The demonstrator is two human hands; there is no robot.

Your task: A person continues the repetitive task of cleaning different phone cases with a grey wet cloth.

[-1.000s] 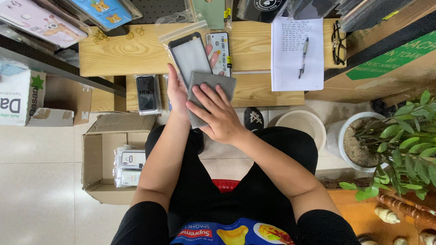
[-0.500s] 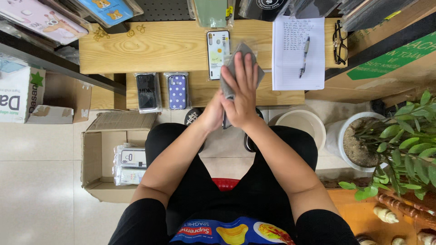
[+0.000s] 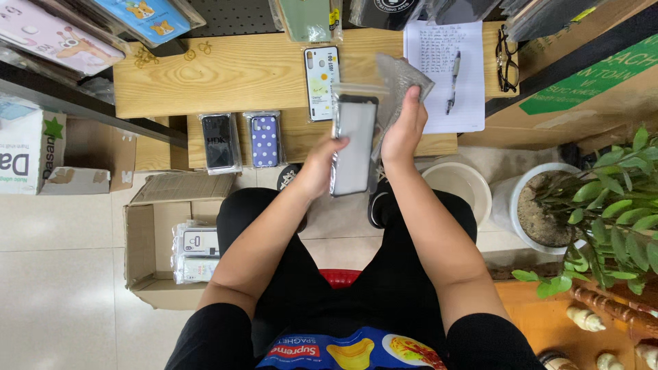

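A person sits at a low wooden bench [image 3: 226, 75] of pale planks, seen from above, with a tiled floor [image 3: 62, 274] underneath. The left hand [image 3: 319, 168] is closed around the lower edge of a phone case in a clear plastic sleeve [image 3: 353, 144], held upright over the front edge of the bench, just above the knees. The right hand [image 3: 404, 127] is curled round a crumpled grey cloth [image 3: 404, 75], gripped between thumb and fingers, with its heel close against the right side of the sleeve (whether it actually touches is hard to tell).

On the bench lie a black phone case [image 3: 219, 140] and a purple polka-dot phone case [image 3: 264, 139], side by side on the lower plank, each in its own wrapper. A white packaged case [image 3: 321, 82] lies on the upper plank just behind the held sleeve. To the right is a sheet of handwritten paper [image 3: 439, 48] with a pen [image 3: 452, 82] on it, and a pair of black glasses [image 3: 506, 62] beside that.

On the floor to the left stands an open cardboard box [image 3: 140, 247] holding more packaged cases. To the right are a white bucket [image 3: 462, 192] and a potted green plant [image 3: 603, 205]. More cases hang or lean along the top, behind the bench.
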